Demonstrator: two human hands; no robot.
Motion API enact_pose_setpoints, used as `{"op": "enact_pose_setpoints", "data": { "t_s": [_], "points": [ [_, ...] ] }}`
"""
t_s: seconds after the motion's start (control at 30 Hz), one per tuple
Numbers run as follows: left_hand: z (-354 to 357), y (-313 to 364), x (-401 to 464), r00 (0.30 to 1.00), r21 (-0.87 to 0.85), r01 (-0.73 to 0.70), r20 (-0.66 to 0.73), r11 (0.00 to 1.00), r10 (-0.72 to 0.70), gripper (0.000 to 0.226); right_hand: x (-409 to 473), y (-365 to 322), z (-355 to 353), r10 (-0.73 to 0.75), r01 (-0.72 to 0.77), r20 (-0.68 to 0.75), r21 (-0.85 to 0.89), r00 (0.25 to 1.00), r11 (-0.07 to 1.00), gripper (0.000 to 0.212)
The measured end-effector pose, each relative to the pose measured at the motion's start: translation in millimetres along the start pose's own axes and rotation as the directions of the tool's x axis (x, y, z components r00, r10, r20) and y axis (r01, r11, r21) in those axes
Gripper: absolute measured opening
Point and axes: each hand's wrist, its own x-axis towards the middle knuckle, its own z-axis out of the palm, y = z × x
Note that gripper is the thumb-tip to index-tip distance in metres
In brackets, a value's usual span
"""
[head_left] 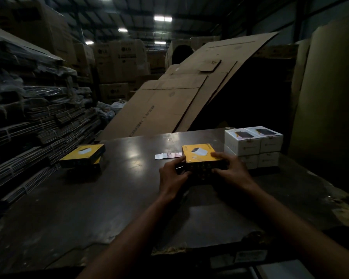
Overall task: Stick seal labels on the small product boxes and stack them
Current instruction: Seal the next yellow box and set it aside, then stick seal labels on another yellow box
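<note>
We grip a yellow box (203, 157) near the desk's (113, 190) far edge, left hand (172, 176) and right hand (233, 171) curled round its ends. The label strip (167, 156) lies just beside it; white boxes (253, 147) fill the far right corner.

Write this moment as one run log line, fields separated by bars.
left hand grips yellow box | right hand grips same box | label strip lies behind | yellow stack left | white boxes right
</note>
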Motion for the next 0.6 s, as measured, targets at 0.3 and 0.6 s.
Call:
{"op": "enact_pose_setpoints", "data": {
  "t_s": [0.3,0.6],
  "points": [
    [0,-5,2,1.000,-0.013,-0.003,0.003,1.000,0.003,0.052,-1,-6,2,0.002,-0.002,-0.006,-0.037,1.000,0.999,0.064],
    [-12,-3,3,0.992,0.050,0.073,0.103,0.996,-0.078,0.074,-6,-16,9,-0.048,0.029,-0.113,-0.162,0.992,0.986,0.064]
  ]
}}
